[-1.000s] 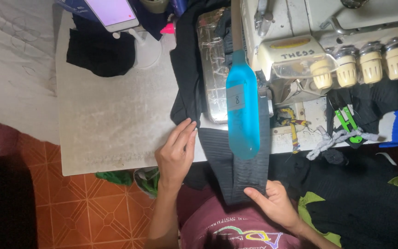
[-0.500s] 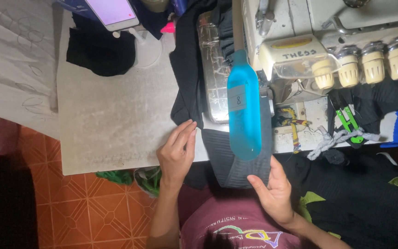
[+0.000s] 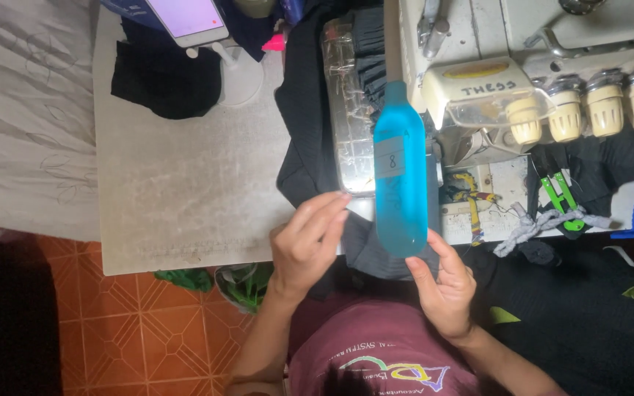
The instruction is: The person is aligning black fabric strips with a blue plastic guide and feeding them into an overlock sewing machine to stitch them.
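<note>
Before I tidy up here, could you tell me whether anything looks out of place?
Green fabric scraps lie on the tiled floor under the table edge, apparently fallen. Loose grey strips trail beside the green snips.
</note>
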